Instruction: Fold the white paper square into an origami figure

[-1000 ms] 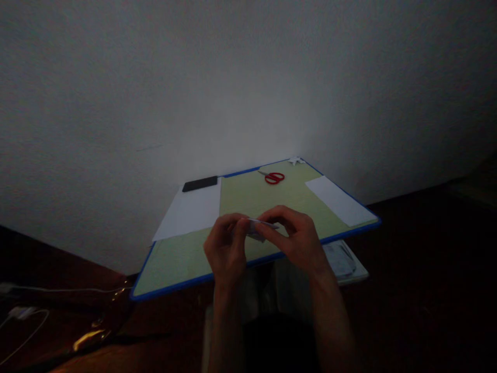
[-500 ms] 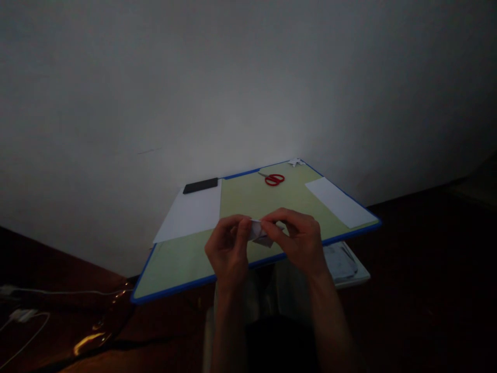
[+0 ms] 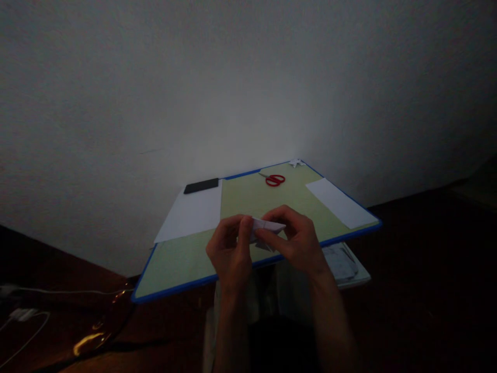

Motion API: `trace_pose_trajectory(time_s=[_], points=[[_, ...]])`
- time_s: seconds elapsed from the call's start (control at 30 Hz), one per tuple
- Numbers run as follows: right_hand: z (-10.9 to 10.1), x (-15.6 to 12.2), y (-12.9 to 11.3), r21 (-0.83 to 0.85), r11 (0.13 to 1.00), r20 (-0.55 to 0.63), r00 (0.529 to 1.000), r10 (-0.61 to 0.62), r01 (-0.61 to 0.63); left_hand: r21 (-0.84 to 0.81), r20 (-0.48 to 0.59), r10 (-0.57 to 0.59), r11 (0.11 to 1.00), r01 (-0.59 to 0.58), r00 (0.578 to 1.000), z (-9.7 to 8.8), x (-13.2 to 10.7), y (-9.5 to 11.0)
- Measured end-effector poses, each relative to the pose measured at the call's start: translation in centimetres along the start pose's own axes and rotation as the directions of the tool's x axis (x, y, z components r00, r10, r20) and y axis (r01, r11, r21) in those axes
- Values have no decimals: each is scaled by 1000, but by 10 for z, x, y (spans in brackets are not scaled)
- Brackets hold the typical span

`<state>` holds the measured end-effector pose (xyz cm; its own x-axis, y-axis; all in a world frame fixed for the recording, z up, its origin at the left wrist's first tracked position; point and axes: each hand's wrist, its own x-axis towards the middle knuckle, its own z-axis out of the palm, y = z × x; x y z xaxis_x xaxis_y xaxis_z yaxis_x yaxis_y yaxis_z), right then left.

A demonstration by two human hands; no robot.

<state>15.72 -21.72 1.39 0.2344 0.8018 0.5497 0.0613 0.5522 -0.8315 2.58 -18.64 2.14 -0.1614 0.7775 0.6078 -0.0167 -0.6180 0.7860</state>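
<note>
Here's our blue-edged worktop (image 3: 174, 261), a white sheet (image 3: 192, 215) at left; our left hand (image 3: 231, 248) and right hand (image 3: 298, 239) hover over its near side. On the sheet, a dark slab (image 3: 201, 186), perhaps weighing it down; beyond, red scissors (image 3: 275, 180), likely out of our way. And the folded paper (image 3: 271, 226)? Pinched by both hands' fingers, seemingly for steadiness.

Free board (image 3: 248, 199) between hands (image 3: 232, 254) (image 3: 301, 241) and scissors (image 3: 275, 180)

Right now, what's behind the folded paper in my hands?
Behind the folded paper, the green tabletop shows, with the red scissors farther back. Whatever the paper, your left hand and your right hand cover there can't be seen.
</note>
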Motion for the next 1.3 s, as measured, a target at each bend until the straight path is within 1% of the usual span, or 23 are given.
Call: trace_pose_trajectory(time_s=[0.2, 0.33, 0.43, 0.57, 0.73, 0.9, 1.07, 1.2, 1.3], points=[[-2, 3, -2, -129, 990, -25, 998, -66, 62, 8, 33, 0, 1000, 0, 999, 0, 0, -2], [-2, 4, -5, -191, 978, -37, 995, -88, 80, 15, 33, -2, 1000, 2, 999, 1, 0, -1], [-4, 5, -4, -171, 983, 1, 997, -73, 72, 23, 23, -12, 1000, 11, 1000, 0, 1, -3], [-6, 3, 1, -71, 997, 77, 997, -18, 24, 57, 15, -33, 998, 32, 999, -3, 0, -5], [-8, 1, 4, 1, 1000, 85, 996, 30, -30, 70, 14, -67, 995, 66, 998, 0, -3, -3], [-8, 1, 5, -50, 998, 66, 997, 43, -39, 82, 19, -52, 995, 50, 998, 2, -4, -4], [-5, 2, 7, -132, 991, 9, 1000, -13, 14, 89, 9, -19, 996, 19, 1000, -1, 0, -4], [-2, 3, 6, -166, 985, -9, 999, -51, 49, 79, 10, -11, 997, 10, 1000, -3, 1, -5], [-2, 5, 5, -195, 979, -14, 998, -65, 61, 92, 30, -15, 996, 12, 999, -4, 1, -7]])
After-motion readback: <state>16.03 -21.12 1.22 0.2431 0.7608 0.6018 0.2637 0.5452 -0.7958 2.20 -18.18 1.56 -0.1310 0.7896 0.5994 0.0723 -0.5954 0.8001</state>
